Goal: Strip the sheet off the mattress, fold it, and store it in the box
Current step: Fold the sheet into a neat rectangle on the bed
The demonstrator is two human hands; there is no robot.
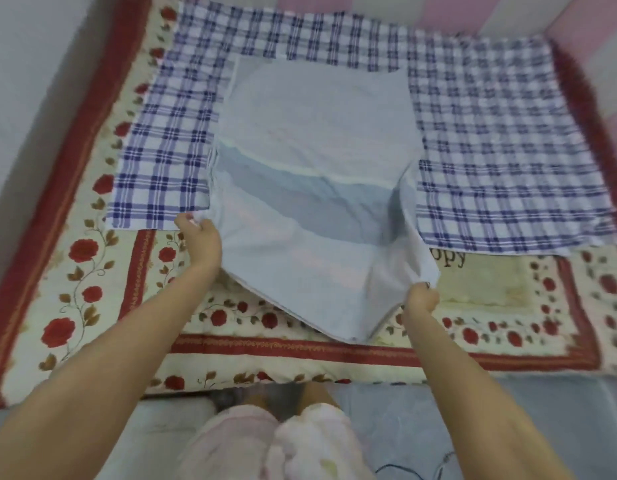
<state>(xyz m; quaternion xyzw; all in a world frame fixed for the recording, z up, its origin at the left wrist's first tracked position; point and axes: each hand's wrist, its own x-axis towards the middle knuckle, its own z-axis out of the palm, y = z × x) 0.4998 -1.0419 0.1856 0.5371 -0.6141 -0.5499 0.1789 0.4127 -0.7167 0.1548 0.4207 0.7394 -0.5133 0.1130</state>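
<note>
Padded panels (507,15) striped in pink and white are seen along the top and upper right of the frame. A pale grey wall (30,81) is shown at the upper left. Grey floor (421,427) is seen at the bottom, crossed by a dark cable (395,465).

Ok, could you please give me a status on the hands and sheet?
Near end gripped by left hand and right hand. The sheet partly folded, far end on plaid cloth. Nothing lying on it.

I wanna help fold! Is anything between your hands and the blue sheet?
Nothing visible is in the way. The left hand and the right hand each grip the sheet at its near corners.
</note>
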